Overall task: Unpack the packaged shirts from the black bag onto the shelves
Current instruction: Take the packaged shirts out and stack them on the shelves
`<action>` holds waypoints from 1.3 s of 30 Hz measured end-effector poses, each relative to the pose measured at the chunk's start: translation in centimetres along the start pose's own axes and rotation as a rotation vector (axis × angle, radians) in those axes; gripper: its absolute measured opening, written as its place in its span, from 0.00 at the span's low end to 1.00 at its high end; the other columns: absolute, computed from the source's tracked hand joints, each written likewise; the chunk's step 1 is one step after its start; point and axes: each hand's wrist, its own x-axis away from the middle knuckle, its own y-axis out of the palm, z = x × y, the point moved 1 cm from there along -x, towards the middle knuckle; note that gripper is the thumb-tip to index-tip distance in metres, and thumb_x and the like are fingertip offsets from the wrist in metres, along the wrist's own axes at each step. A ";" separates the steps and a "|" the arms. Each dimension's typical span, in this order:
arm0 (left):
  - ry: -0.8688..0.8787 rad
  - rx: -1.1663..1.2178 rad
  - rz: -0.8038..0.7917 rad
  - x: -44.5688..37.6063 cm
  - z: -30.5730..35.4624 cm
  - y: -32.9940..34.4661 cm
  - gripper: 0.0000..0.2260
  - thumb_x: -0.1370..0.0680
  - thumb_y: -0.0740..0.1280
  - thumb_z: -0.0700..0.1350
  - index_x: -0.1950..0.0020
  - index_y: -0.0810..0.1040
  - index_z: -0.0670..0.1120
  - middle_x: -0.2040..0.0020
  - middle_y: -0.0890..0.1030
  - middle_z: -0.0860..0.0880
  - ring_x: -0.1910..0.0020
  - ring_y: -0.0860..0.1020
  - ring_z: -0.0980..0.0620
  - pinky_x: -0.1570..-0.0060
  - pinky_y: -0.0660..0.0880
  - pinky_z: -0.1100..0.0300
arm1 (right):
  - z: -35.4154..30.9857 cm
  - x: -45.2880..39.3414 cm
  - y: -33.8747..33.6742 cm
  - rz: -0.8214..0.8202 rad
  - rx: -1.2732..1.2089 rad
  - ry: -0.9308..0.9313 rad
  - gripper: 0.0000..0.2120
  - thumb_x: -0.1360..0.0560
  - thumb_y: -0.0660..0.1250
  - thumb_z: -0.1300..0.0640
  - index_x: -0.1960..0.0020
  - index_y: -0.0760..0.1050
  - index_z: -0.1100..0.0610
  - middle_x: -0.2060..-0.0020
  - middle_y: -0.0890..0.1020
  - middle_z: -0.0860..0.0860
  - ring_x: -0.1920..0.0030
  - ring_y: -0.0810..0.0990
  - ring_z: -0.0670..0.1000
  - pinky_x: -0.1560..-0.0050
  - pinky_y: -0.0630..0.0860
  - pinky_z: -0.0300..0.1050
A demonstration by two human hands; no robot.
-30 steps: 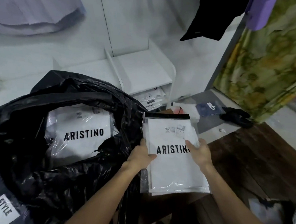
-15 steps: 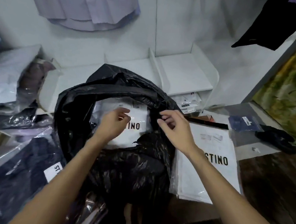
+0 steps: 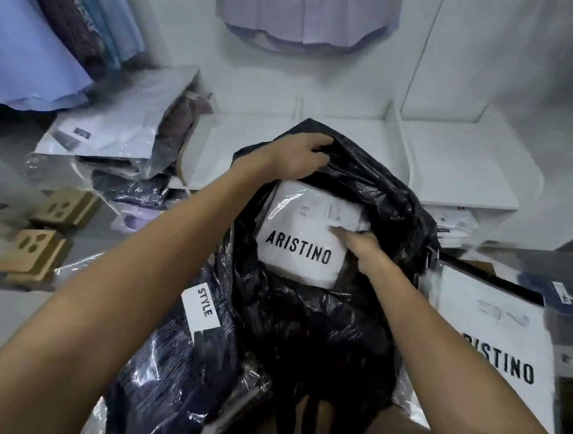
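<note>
Risk of tearing: left hand [image 3: 298,157] grips black bag [image 3: 323,318] rim at frame centre, right hand [image 3: 360,247] fingers flat on packaged shirt [image 3: 305,237] inside; slick wrap may slip.

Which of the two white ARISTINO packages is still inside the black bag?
The one under the right hand, the package inside the black bag; the other package lies outside, at right.

black bag [image 3: 322,325], white packaged shirt [image 3: 297,247], lilac shirt [image 3: 305,15]
</note>
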 end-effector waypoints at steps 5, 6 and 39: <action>0.012 0.025 -0.030 0.0 -0.5 -0.2 0.23 0.15 0.60 0.50 0.20 0.64 0.52 0.21 0.67 0.53 0.24 0.66 0.52 0.25 0.61 0.58 | 0.2 -0.8 1.7 0.079 0.129 0.034 0.38 0.46 0.86 0.38 0.39 0.79 0.48 0.31 0.75 0.56 0.35 0.76 0.59 0.34 0.77 0.55; 0.012 0.031 -0.035 0.0 -0.5 -0.3 0.23 0.15 0.60 0.50 0.19 0.63 0.52 0.21 0.67 0.53 0.24 0.66 0.53 0.25 0.61 0.60 | -0.2 0.0 2.0 0.122 0.236 0.012 0.37 0.41 0.83 0.37 0.36 0.78 0.48 0.27 0.68 0.56 0.29 0.69 0.62 0.30 0.71 0.57; 0.146 0.915 -0.100 5.0 -0.4 -5.0 0.33 0.24 0.55 0.73 0.41 0.82 0.48 0.52 0.86 0.49 0.54 0.84 0.52 0.52 0.79 0.58 | -12.6 17.7 -9.5 0.177 -0.333 -0.951 0.23 0.22 0.74 0.54 0.31 0.70 0.53 0.34 0.80 0.54 0.32 0.78 0.53 0.29 0.74 0.57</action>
